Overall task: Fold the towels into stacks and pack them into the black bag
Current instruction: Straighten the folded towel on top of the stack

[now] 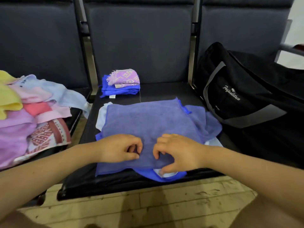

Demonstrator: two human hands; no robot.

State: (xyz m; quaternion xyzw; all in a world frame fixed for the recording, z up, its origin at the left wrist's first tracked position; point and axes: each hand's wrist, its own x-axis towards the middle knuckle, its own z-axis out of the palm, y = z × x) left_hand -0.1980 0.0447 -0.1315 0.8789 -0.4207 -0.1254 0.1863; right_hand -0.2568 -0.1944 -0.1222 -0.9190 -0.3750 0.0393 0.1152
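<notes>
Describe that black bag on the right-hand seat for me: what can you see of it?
The black bag is a soft duffel of what looks like woven fabric, with grey straps running around its side and white script lettering stitched on, too small to read surely. It sits slumped on the rightmost seat, leaning against the dark backrest, to the right of the spread purple-blue towel. Whether it is open cannot be told. Neither hand touches it, and no towel is seen in it.

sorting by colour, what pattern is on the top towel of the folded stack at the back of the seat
Lilac with a pale geometric key pattern, on the top towel of the folded stack; head view.
</notes>
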